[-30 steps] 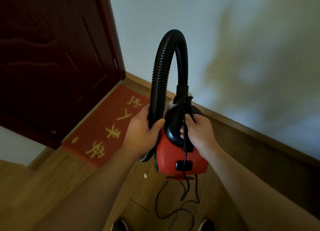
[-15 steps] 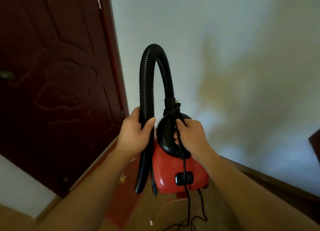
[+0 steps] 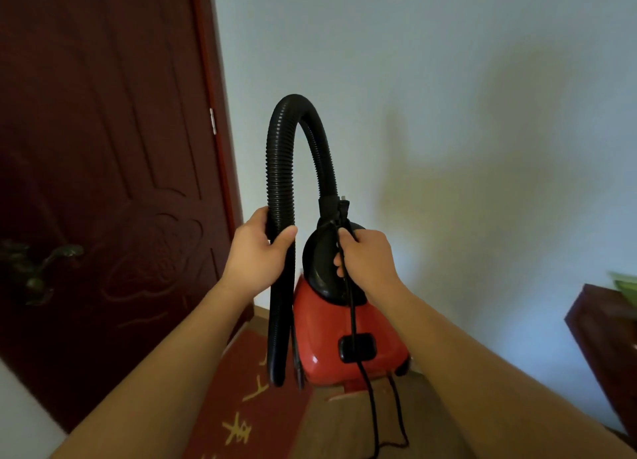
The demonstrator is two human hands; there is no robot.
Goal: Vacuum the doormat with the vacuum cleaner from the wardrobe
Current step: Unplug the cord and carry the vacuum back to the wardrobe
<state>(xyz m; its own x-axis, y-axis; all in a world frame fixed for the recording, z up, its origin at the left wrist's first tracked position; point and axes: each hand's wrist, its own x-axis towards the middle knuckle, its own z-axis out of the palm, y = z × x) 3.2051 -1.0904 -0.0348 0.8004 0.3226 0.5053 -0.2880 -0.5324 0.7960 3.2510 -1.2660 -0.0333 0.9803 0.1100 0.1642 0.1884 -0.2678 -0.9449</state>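
I carry a small red vacuum cleaner (image 3: 348, 341) in the air in front of me. My right hand (image 3: 367, 258) grips its black top handle together with the black power cord (image 3: 351, 320), which hangs down toward the floor. My left hand (image 3: 256, 252) grips the black ribbed hose (image 3: 279, 169), which arches up over the vacuum and hangs with its free end near the body's left side. The red doormat (image 3: 248, 396) with yellow characters lies on the floor below, partly hidden by my left arm.
A dark red door (image 3: 103, 169) stands at the left with its handle at the far left. A pale wall (image 3: 448, 114) fills the view ahead. A dark wooden piece of furniture (image 3: 606, 334) sits at the right edge. Wooden floor lies under the vacuum.
The view has tilted upward, so more door and wall show and less of the doormat. Both hands keep the same grips on the hose and the handle.
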